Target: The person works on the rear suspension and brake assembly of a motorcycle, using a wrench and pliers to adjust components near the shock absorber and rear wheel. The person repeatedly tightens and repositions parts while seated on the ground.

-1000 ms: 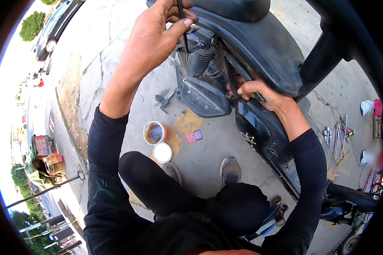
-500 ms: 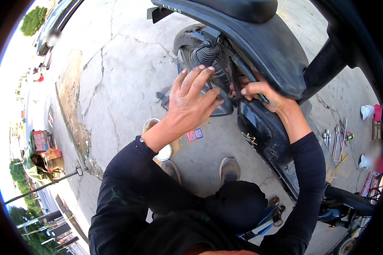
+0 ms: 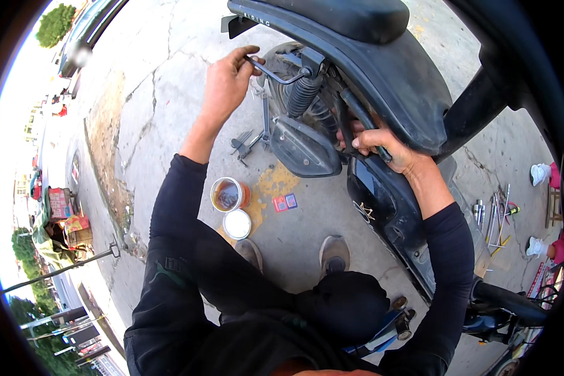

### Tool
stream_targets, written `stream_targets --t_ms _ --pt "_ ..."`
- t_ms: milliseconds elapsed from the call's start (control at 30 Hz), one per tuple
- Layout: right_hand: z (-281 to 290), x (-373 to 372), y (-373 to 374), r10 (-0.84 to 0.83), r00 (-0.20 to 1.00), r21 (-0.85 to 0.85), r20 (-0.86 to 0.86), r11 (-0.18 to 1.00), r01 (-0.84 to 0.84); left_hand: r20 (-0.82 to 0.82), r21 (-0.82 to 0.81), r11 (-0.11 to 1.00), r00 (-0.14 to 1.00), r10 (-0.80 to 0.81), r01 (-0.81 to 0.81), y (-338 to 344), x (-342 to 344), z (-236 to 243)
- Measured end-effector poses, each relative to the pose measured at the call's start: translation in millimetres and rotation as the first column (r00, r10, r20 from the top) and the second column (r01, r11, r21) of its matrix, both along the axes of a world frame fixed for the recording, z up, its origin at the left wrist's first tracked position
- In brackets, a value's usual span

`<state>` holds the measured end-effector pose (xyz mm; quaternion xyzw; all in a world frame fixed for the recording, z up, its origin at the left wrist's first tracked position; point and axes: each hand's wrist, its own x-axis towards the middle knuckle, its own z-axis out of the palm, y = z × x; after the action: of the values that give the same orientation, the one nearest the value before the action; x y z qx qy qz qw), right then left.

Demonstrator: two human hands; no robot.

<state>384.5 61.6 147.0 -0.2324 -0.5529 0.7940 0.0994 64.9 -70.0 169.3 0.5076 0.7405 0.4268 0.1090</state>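
My left hand (image 3: 229, 84) grips the free end of a bent black wrench (image 3: 281, 80), whose other end meets the top of the shock absorber (image 3: 301, 94) on a black scooter (image 3: 388, 75). My right hand (image 3: 379, 144) is closed around a black bar (image 3: 363, 113) beside the rear wheel, under the seat's side; some of its fingers are hidden behind it. A grey plastic cover (image 3: 304, 150) hangs below the shock, between my two hands.
On the concrete lie grey tools (image 3: 244, 147), a tub of brown liquid (image 3: 229, 195), a white lid (image 3: 237, 224), a red-and-blue card (image 3: 285, 202) and several tools (image 3: 496, 222) at right. Someone's white shoe (image 3: 539, 174) shows beyond them. A car (image 3: 75, 37) stands upper left.
My left hand came down from high on the upright wrench, spread over the shock, and has risen leftward again to grip the now slanted wrench. My right hand has barely moved.
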Motion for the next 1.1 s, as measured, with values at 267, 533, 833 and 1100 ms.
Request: stream_targets --t_ms 267,533,833,1100 --pt "-1 3 0 0.024 0.999 -0.017 0.038 1.0 -0.024 0.309 0.468 0.846 0.85 -0.428 0.256 17 113 89" --pt "0 3 2 0.056 0.998 -0.015 0.041 0.998 -0.055 -0.309 0.354 0.927 0.919 0.243 -0.126 -38 180 -39" --pt "3 4 -1 0.05 0.998 0.013 0.031 0.999 -0.051 -0.297 -0.138 0.938 0.917 0.266 -0.317 -10 43 -46" --pt "-8 8 9 0.089 0.994 -0.012 0.056 0.996 -0.089 0.426 0.392 0.913 0.857 -0.291 0.115 35 83 111"
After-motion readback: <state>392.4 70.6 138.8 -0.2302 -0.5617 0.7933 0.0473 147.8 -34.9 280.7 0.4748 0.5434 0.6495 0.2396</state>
